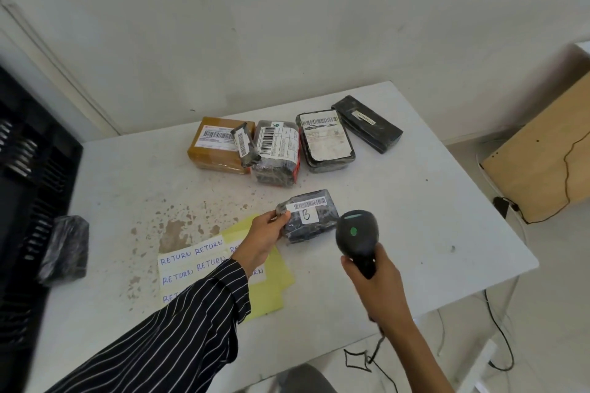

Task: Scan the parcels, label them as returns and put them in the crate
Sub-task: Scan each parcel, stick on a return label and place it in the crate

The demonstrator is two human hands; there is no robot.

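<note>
My left hand (263, 238) grips the left end of a small black-wrapped parcel (316, 223) with a barcode strip and a "B" sticker, tilted up off the white table (415, 217). My right hand (372, 277) holds a black barcode scanner (357, 234) by its handle, its head just right of that parcel. Under my left wrist lie white RETURN labels (191, 260) on yellow sheets (271, 290). Several more parcels sit at the back: a brown box (214, 153), a small black one (244, 143) leaning on it, a black-wrapped one (277, 153), a flat one (327, 142) and a long black one (367, 123). The black crate (28, 188) stands at the left.
A black-wrapped parcel (65, 247) rests by the crate's edge on the table's left. A wooden cabinet (549, 153) stands to the right, with cables (498, 329) on the floor. The scanner's cord (376, 351) hangs off the table's front edge.
</note>
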